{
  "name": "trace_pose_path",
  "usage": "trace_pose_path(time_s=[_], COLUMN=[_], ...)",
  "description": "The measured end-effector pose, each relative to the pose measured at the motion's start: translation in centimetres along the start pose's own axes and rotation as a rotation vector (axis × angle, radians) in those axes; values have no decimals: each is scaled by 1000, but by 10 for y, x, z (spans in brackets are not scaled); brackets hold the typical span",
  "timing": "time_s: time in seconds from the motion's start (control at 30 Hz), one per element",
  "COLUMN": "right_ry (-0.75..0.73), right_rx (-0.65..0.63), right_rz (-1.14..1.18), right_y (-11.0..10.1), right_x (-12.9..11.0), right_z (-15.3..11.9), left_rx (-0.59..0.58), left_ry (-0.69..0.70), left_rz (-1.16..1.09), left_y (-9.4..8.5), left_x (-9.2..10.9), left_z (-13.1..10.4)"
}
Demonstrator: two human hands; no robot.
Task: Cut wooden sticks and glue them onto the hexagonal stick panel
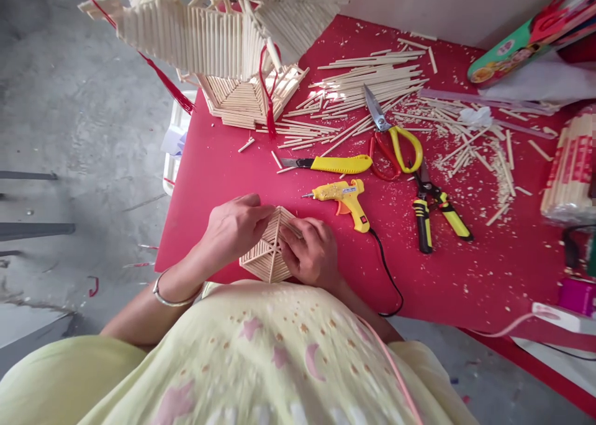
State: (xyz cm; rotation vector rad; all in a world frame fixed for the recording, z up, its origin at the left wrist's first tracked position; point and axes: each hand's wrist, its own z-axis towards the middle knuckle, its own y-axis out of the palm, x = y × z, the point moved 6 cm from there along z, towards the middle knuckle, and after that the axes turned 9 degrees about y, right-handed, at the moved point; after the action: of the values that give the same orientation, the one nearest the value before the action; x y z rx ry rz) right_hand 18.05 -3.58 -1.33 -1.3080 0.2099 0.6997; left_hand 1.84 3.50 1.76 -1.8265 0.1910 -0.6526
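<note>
Pale wooden sticks form the hexagonal panel (265, 262), lying on the near edge of the red table (184, 220), just before the person's body. Its ribs meet at the centre and the visible sectors look largely filled, so it seems well advanced; whatever remains under the hands cannot be told. One rib points away from the body, leaning slightly right; partly covered, the outline shows no clear long axis. The right hand (313, 251) is closed on the panel's right side; the left hand (235, 225) bunches its fingers, their grip hidden.

Grey concrete floor (116, 127), green printed container (505, 51)
</note>
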Motion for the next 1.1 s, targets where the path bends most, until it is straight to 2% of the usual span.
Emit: trace_pose_path(time_s=[0.53, 0.63, 0.7, 0.8, 0.87, 1.0, 1.1], right_ry=[41, 54, 56, 65, 84, 162, 199], right_rx=[-49, -59, -55, -35, -3, 129, 151], right_rz=[14, 26, 42, 72, 95, 72, 16], right_y=[2, 2, 0, -3, -6, -17, -21], right_x=[3, 2, 1, 0, 1, 9, 9], right_z=[0, 0, 1, 0, -2, -10, -20], left_rx=[-74, -34, 43, 186, 213, 74, 6], left_ry=[-36, -31, -45, -119, -179, -306, -293], left_rz=[56, 25, -21, -90, -99, -128, -276], left_y=[2, 0, -5, -16, -16, 6, 29], left_x=[2, 0, -4, -14, -22, -30, -22], left_z=[0, 0, -4, -23, -44, -92, -116])
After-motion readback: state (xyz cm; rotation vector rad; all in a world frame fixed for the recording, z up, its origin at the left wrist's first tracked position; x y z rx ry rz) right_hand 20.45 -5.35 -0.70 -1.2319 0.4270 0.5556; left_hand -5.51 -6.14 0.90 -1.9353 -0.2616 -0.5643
